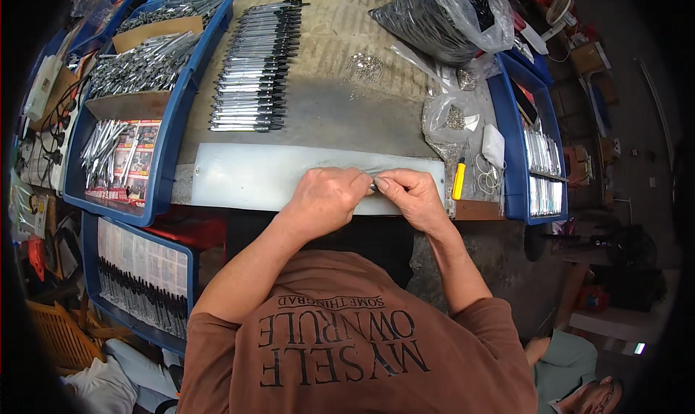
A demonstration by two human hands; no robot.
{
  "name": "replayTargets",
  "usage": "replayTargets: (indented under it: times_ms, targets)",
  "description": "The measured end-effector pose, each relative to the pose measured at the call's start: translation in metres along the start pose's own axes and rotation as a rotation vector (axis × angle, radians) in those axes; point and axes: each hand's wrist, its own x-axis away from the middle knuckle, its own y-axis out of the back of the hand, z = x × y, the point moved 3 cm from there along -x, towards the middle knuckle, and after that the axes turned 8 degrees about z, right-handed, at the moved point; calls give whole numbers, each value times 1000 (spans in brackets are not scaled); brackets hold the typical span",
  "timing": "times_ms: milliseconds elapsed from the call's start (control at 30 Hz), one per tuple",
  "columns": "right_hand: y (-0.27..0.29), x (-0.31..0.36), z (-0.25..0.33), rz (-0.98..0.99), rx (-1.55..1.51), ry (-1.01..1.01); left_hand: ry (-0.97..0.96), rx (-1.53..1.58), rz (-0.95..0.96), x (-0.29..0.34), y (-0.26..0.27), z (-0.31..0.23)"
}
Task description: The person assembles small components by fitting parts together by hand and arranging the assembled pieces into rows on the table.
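Above a pale translucent board [246, 175] at the table's near edge, my two hands meet, fingertips almost touching. My left hand [329, 197] is closed, its fingers curled and partly hidden. Thumb and forefinger of my right hand [411, 197] are pinched together. A small dark piece with a shiny end [373, 186] shows between the fingertips; most of it is covered, so its kind is unclear. Beyond the board, to the left, lies a long row of silver-and-black pens [253, 73], side by side.
Blue trays of pen parts [163, 189] stand left; a lower tray [192, 283] holds dark-tipped pens. At right are a bag of dark parts [434, 23], small metal parts [364, 68], a yellow-handled tool [459, 180] and another blue tray [512, 160]. Another person [572, 370] is lower right.
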Motion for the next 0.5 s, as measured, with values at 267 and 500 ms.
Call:
replayTargets:
  times_ms: [267,500]
  targets:
    - [-4,1,-2,-59,-324,-59,20,-97,-41,-3,12,-7]
    - [-5,2,8,-39,-228,-15,4,-24,-19,0,17,-8]
